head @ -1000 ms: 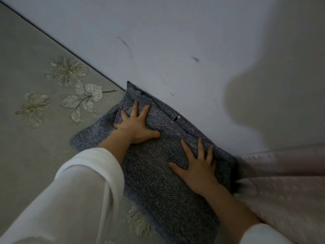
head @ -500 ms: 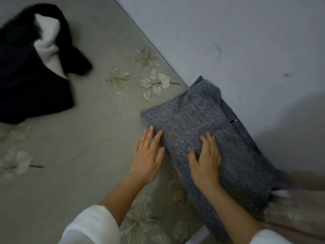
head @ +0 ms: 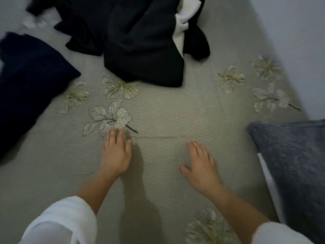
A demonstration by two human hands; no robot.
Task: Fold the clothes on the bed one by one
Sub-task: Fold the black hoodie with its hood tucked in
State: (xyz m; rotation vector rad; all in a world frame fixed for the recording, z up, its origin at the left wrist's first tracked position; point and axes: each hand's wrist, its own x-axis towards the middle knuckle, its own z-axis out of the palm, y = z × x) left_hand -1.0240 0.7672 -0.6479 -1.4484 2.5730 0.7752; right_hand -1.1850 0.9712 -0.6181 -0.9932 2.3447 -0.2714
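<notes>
I am looking down on the bed (head: pixel 167 120), a grey-green ribbed cover with pale stitched flowers and leaf sprigs scattered over it, filling most of the view. A pale wall (head: pixel 299 41) is running along its right edge.

The biggest garment, a black heap (head: pixel 140 41), is lying crumpled at the top centre, unfolded, with a white lining (head: pixel 182 20) showing through on its right side. It looks soft and fuzzy; I cannot tell what kind of garment it is, and part of it is blurring at the upper left.

A navy piece (head: pixel 29 88) is sitting at the left edge, well apart from both hands, dark and plush, its near corner pointing toward the middle of the bed. Whether it is folded I cannot tell.

The grey knit (head: pixel 295 169) is lying at the right edge, folded into a thick slab of speckled blue-grey weave, with a thin white strip showing under its left side.

Both white sleeves (head: pixel 58 224) are entering from the bottom corners, forearms bare.

The left hand (head: pixel 116 154) is lying flat, palm down, fingers together and stretched out, gripping nothing, its fingertips at a leaf sprig. The right hand (head: pixel 200 166) is likewise spread flat over bare cover, thumb out to the side, holding nothing, near the grey knit but not touching it.
</notes>
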